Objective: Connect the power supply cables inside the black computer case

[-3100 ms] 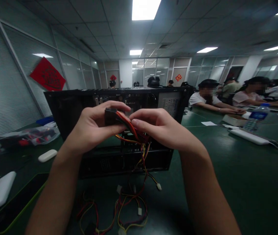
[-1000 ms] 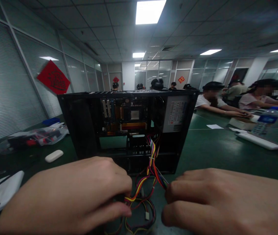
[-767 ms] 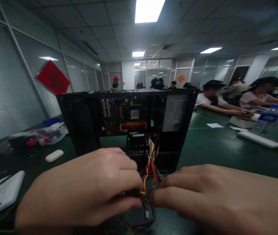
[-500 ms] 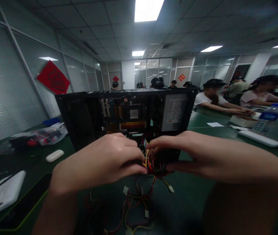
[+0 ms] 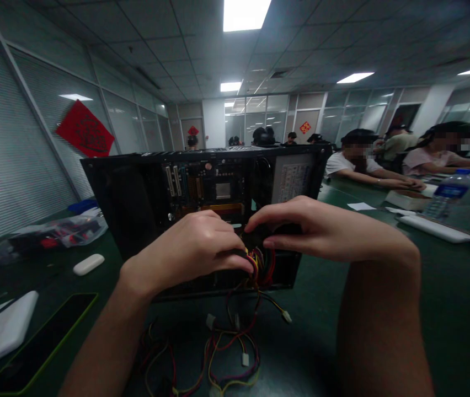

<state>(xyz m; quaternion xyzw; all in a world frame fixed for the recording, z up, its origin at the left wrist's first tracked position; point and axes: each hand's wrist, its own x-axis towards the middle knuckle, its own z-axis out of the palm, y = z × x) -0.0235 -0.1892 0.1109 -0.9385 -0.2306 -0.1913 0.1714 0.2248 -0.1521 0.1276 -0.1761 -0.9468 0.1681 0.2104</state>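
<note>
Across the front of the open computer case (image 5: 111, 184), two hands screen much of what lies behind them: the lower part of the motherboard (image 5: 214, 173), a corner of the power supply (image 5: 295, 173) and most of the cable bundle (image 5: 255, 264). The bundle's upper end is lost behind the fingers, and the left bay of the case is too dark to make out. Both forearms run off the bottom edge, and some loose wires (image 5: 212, 353) on the green table (image 5: 375, 309) fade into shadow or are cut off there, though a white connector (image 5: 245, 359) among them shows plainly. The left hand (image 5: 202, 248) has its thumb and forefinger pinched on the bundle's red and yellow wires, its other fingertips tucked out of sight. The bundle sits just beyond that thumb tip and below the right hand (image 5: 301, 229), whose forefinger and thumb stand apart in a curl. Between them is only a dark patch, so I cannot tell whether they grasp anything. Below the fingers, strands hang down past the lower rim of the case.
</note>
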